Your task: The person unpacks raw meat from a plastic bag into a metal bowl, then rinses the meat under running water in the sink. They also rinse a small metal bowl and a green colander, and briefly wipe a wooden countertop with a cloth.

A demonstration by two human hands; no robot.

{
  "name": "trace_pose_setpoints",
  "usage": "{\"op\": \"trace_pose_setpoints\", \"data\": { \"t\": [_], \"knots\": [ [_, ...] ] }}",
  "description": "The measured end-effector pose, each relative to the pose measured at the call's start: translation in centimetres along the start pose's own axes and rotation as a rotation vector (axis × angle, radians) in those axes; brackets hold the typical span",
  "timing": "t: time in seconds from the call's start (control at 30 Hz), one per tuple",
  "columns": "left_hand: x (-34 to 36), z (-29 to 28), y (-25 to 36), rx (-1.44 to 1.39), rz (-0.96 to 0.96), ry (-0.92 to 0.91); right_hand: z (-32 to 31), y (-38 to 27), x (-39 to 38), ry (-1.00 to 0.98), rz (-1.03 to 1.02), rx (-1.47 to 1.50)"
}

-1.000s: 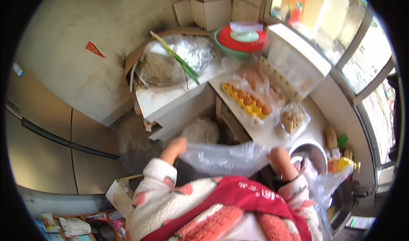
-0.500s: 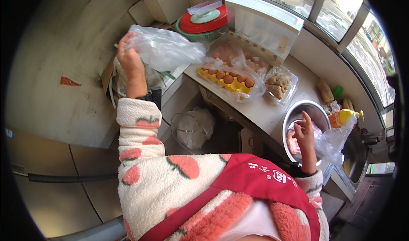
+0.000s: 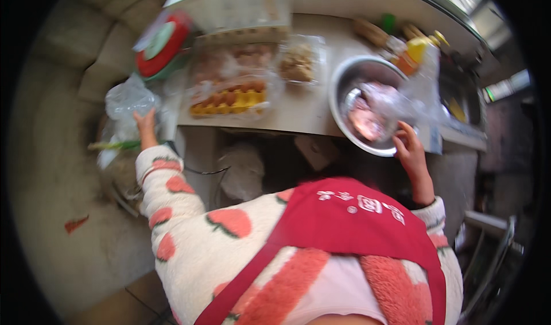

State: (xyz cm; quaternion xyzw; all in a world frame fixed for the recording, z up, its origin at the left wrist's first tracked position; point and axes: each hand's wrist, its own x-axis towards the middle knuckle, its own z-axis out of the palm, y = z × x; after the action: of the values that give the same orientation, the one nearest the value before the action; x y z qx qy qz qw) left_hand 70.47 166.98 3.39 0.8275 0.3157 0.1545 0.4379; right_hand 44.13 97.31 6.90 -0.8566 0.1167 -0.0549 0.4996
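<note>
"One thing first: what's in the metal bowl (image 3: 345,81)?"

"Pink meat (image 3: 367,124)."

"What's around it?"

"The right hand (image 3: 408,146) is at the bowl's near right rim, fingers bent; the left hand (image 3: 147,127) is well left of the bowl, at a clear plastic bag (image 3: 131,100). Whether either grips, I can't tell."

The jacket (image 3: 192,256) is cream with coral strawberries — the apron (image 3: 333,224) red, the bowl (image 3: 343,86) silvery.

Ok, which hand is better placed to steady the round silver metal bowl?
Probably the right hand, by the rim of the bowl; the left hand is at a crumpled clear plastic bag.
</note>
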Motion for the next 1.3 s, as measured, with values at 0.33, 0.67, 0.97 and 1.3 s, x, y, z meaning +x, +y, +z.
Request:
{"op": "trace_pose_setpoints", "data": {
  "t": [0.33,0.67,0.97,1.3],
  "knots": [
    [-27.2,17.5,12.8,-0.307,0.690,-0.680,-11.0,1.6,5.3,0.643,-0.501,-0.592],
    [-44.3,28.5,16.2,-0.259,0.533,-1.225,-4.7,7.0,12.9,-0.058,-0.259,-0.663],
    [-45.7,28.7,16.0,-0.363,0.343,-1.224,-10.0,-1.1,16.7,-0.118,0.051,0.336],
    [-46.3,27.4,14.4,-0.452,0.294,-1.164,-4.2,4.8,12.4,-0.203,-0.136,-0.706]
  ]
}}
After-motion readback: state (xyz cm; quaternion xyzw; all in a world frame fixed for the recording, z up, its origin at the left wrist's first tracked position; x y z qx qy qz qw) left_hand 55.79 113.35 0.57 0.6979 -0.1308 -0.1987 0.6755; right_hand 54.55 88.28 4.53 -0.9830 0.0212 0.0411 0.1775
